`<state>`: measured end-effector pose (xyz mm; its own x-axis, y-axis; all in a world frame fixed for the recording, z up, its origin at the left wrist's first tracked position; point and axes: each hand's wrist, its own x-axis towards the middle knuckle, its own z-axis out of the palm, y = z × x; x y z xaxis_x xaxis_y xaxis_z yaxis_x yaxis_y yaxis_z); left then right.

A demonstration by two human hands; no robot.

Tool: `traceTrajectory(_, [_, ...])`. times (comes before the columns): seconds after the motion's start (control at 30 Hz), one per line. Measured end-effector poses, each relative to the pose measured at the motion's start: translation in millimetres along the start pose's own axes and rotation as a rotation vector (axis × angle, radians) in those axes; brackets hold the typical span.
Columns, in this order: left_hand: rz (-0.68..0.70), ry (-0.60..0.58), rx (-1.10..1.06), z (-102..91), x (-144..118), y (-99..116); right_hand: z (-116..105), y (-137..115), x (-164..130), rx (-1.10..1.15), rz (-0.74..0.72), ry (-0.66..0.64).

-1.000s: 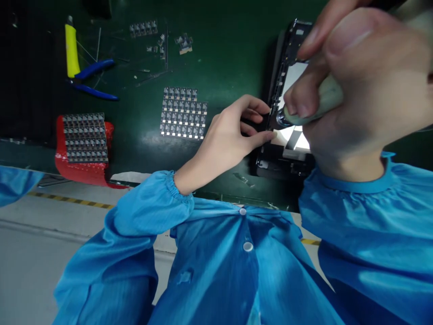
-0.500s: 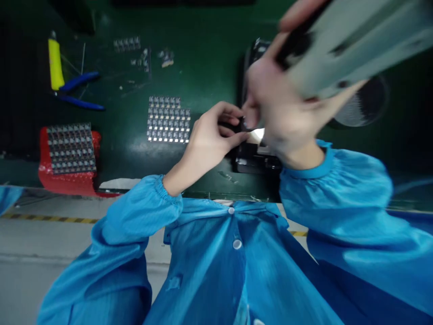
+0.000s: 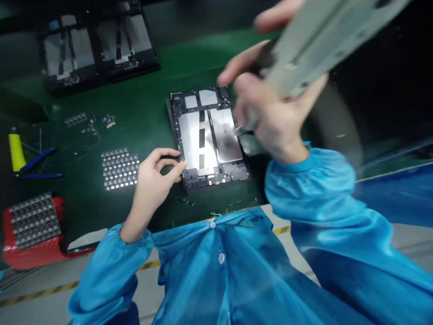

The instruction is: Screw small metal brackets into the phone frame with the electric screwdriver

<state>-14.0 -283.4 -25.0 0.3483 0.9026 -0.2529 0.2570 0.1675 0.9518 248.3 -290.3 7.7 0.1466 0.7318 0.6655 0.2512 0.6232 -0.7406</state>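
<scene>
— On the far left of the green mat [image 3: 149, 113], what sits beside you?

— A red tray [image 3: 30, 246] of small chip parts at the near edge, then yellow-and-blue hand tools [image 3: 23, 158] a little farther out. Next comes a loose sheet of the same small parts [image 3: 120, 168], just left of my left hand [image 3: 154, 180].

— And that hand?

— It rests on the mat with thumb and forefinger curled in a loose pinch, tips touching the near-left corner of the tablet frame [image 3: 209, 135]. It grips nothing; it only steadies that corner.

— Where does the frame lie from you?

— Straight ahead, between my two hands, flat on the mat with its silver inner plates up. Its long axis runs away from me, leaning slightly left at the far end. The short near edge is closest to my chest.

— Then the right side?

— My right hand [image 3: 270, 113] hangs above the frame's right edge, closed around a pale grey power driver [image 3: 321, 40]. The driver's body slants up and to the right, and its tip points down toward the frame's right side. Motion blur hides whether the tip touches.

— Which hand is nearer the frame?

— My left, since it is in contact; my right is over it, probably just clear.

— Anything beyond?

— Two more frames [image 3: 98, 47] at the far left corner, well apart.
</scene>
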Motion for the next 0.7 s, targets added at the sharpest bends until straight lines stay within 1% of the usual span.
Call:
traceTrajectory(0.07, [-0.040,-0.058,0.074,-2.8,4,11,-43,22,-2,0.021,-0.017,0.144])
traceTrajectory(0.1, [-0.065,-0.110,0.123,-5.5,8,17,-59,33,-3,0.043,-0.049,0.181])
traceTrajectory(0.13, [-0.088,-0.171,0.178,-8.9,14,24,-71,43,-5,0.063,-0.097,0.222])
traceTrajectory(0.17, [-0.109,-0.234,0.236,-12.8,20,30,-78,51,-7,0.079,-0.139,0.249])
traceTrajectory(0.23, [-0.146,-0.347,0.345,-21.0,35,39,-81,57,-10,0.098,-0.190,0.281])
traceTrajectory(0.3, [-0.171,-0.422,0.412,-27.3,47,43,-76,53,-12,0.100,-0.175,0.298])
traceTrajectory(0.33, [-0.176,-0.439,0.421,-29.2,50,44,-72,50,-13,0.095,-0.147,0.304])
traceTrajectory(0.4, [-0.175,-0.438,0.409,-30.2,53,45,-67,46,-14,0.084,-0.116,0.321])
traceTrajectory(0.5, [-0.166,-0.404,0.394,-28.0,49,45,-69,52,-19,0.072,-0.139,0.351])
traceTrajectory(0.6, [-0.161,-0.384,0.399,-27.1,47,44,-77,63,-23,0.110,-0.139,0.328])
traceTrajectory(0.7, [-0.157,-0.387,0.391,-29.5,47,41,-82,67,-24,0.123,-0.146,0.281])
